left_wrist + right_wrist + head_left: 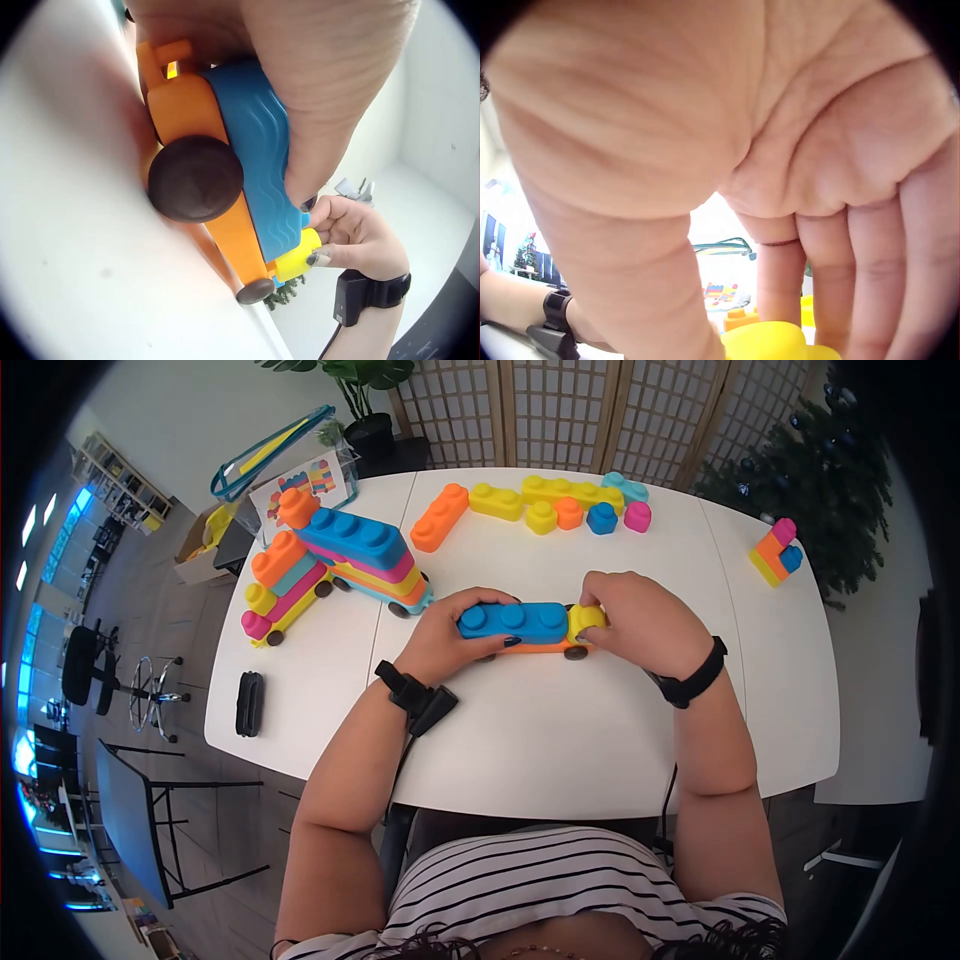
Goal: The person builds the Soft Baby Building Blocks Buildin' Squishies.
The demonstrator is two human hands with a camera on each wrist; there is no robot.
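Note:
In the head view, a long blue block (530, 622) with round studs lies on an orange wheeled base (540, 648) near the middle of the table. My left hand (450, 632) grips the blue block at its left end, thumb along the near side. At the right end of the base, my right hand (650, 625) pinches a small yellow block (587, 624) between thumb and fingers. The left wrist view shows the yellow block (296, 259) beside the end of the blue one, with dark wheels (196, 178) under the base. Palm and fingers cover much of the right wrist view.
Two joined wheeled cars of stacked blocks (375, 582) stand at the left. Loose blocks, including a long orange one (440, 518), line the back. A small stack (772, 558) is at the right edge, a black case (250, 703) at the left, a clear bag (345, 460) behind.

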